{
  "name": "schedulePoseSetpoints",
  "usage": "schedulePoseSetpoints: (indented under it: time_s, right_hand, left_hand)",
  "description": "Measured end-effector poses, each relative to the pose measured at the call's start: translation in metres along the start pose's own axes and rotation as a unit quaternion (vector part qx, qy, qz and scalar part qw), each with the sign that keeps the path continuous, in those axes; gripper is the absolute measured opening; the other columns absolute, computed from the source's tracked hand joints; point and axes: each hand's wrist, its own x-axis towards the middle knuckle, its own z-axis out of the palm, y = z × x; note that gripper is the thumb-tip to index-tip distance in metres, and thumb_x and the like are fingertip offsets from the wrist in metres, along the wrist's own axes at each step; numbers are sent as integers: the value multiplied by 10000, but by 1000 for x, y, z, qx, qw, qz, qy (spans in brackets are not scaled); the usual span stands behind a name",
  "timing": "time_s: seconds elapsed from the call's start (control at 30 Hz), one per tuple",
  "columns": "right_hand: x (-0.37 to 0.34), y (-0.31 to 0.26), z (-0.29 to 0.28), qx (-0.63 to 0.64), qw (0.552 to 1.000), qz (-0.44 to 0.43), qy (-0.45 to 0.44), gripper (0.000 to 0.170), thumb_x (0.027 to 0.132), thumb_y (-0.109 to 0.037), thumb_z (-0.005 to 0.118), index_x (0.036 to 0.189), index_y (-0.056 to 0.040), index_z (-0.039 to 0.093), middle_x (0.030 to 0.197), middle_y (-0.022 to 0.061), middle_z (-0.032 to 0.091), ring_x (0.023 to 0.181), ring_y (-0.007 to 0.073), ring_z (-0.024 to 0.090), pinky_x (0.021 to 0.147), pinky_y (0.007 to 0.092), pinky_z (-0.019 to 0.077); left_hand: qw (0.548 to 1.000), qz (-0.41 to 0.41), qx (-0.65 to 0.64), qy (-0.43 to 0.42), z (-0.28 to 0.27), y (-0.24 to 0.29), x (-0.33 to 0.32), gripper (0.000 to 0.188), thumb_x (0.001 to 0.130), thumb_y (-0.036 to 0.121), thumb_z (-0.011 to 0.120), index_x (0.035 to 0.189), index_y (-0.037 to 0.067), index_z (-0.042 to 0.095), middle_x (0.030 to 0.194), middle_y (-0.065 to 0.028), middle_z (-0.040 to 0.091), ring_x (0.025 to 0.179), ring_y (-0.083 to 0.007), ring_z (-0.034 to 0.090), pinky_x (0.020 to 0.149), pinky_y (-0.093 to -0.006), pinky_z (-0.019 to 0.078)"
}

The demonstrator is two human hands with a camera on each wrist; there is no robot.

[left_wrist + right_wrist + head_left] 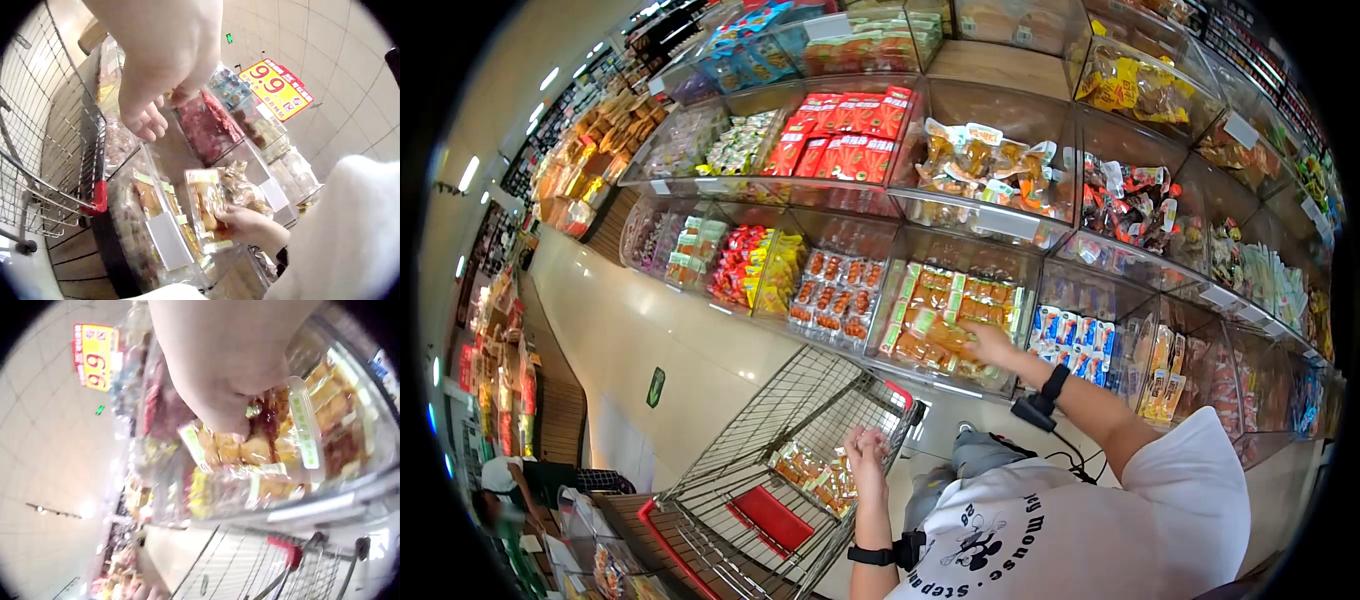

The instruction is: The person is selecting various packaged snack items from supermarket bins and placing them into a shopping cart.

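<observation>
My right hand (pixel 992 345) pinches one end of a clear flat packet (pixel 941 331) of brown food pieces with a green and white label, above a bin (pixel 960 372) of similar packets. In the left wrist view the right hand (pixel 249 224) has its thumb on the front of the packet (pixel 206 201). The right wrist view shows fingers of the right hand (pixel 231 403) over the packet (pixel 244 450). Above the cart basket (pixel 780 385), my left hand (pixel 867 458) hangs in the air with loosely bent fingers, holding nothing; it also shows large in the left wrist view (pixel 159 81).
Several similar packets (pixel 815 475) lie in the shopping cart, which stands beside the tiered clear bins. Red packets (pixel 840 135), small brown packs (pixel 835 295) and blue-white packs (pixel 1072 340) fill neighbouring bins. A person (pixel 505 475) is at the lower left.
</observation>
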Motion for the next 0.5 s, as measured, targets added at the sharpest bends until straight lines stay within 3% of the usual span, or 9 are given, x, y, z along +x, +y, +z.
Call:
schedulePoseSetpoints:
  time_s: [0.03,0.13,0.23,0.37,0.4,0.5]
  right_hand:
    - [19,37,1,-105,993,-51,-15,440,689,-192,527,1096,-68,415,839,186,549,709,312,545,640,368,435]
    - [40,93,17,-146,981,-66,-111,418,669,-195,528,1058,-61,458,831,186,555,716,306,550,629,380,438]
    - [55,98,31,-258,923,29,-284,362,660,-187,527,995,-51,509,846,172,558,744,299,548,635,382,437]
    - [59,80,37,-313,911,66,-262,341,640,-177,542,964,-72,543,817,123,580,732,269,561,595,375,443]
    - [52,61,29,-333,915,26,-225,279,638,-151,536,908,-96,582,794,70,596,713,226,575,534,371,445]
    - [71,72,52,-459,832,102,-295,214,637,-119,521,828,-97,614,782,42,599,694,190,578,479,360,437]
  left_hand:
    - [1000,-15,1,-4,-3,-6,3,329,782,168,460,1059,59,320,908,-81,490,807,-146,459,667,-289,386]
    - [998,-49,-4,35,-17,-26,4,311,781,149,452,1056,65,334,886,-75,500,748,-147,475,621,-282,399]
    - [994,-71,-8,77,-36,-41,1,279,779,143,450,1036,77,362,873,-77,510,739,-155,496,600,-278,406]
    - [990,-81,1,118,-57,-37,-4,286,777,156,452,1041,90,365,875,-76,517,768,-162,507,611,-288,409]
    - [988,-88,5,129,-63,-35,-4,287,776,158,453,1041,90,366,875,-75,518,767,-162,507,618,-292,411]
    - [987,-93,-5,134,-87,-37,-1,266,784,165,444,1032,91,380,880,-53,513,771,-150,503,612,-277,404]
